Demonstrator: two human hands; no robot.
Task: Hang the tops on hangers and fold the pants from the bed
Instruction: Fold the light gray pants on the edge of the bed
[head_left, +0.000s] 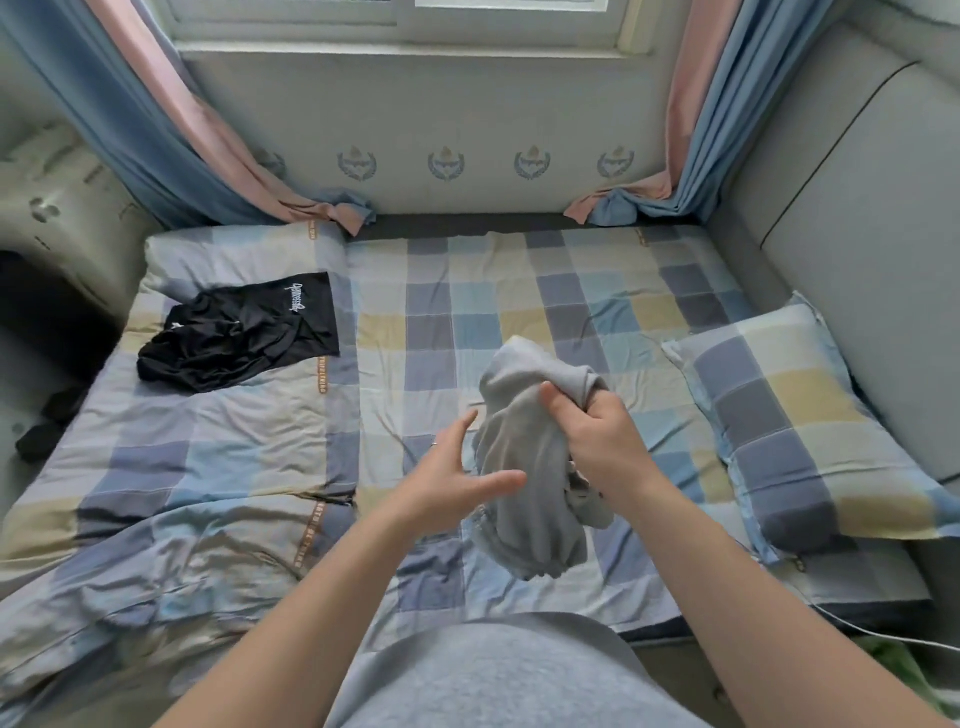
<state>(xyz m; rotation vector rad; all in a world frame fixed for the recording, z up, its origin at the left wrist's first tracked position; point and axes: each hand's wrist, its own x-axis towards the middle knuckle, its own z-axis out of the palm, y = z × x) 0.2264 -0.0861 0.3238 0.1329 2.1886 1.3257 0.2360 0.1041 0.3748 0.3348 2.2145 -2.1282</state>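
— What has our right grip (597, 441) got?
— Its fingers and thumb are curled tight round the upper part of a crumpled pale grey cloth garment (524, 467), which hangs bunched from that bare hand over the middle of the bed.
— And our left grip (447, 483)?
— Apart, with the fingers straight and spread, holding nothing. It sits just beside the hanging cloth on its left. The thumb reaches the cloth's edge, but we cannot tell whether it touches.
— What lies under the garment?
— A bed sheet checked in blue, grey and yellow (467, 312). We cannot tell whether the garment's lower end meets it.
— And farther out?
— On our right a pillow in the same check (800, 436) lies beside a grey padded headboard (857, 234). On our left is a folded checked duvet (208, 457). On its far end rests a crumpled black fabric garment with white lettering (239, 338), well apart from both hands. Beyond, blue and pink curtains (156, 130) hang on either side of a window (395, 21).
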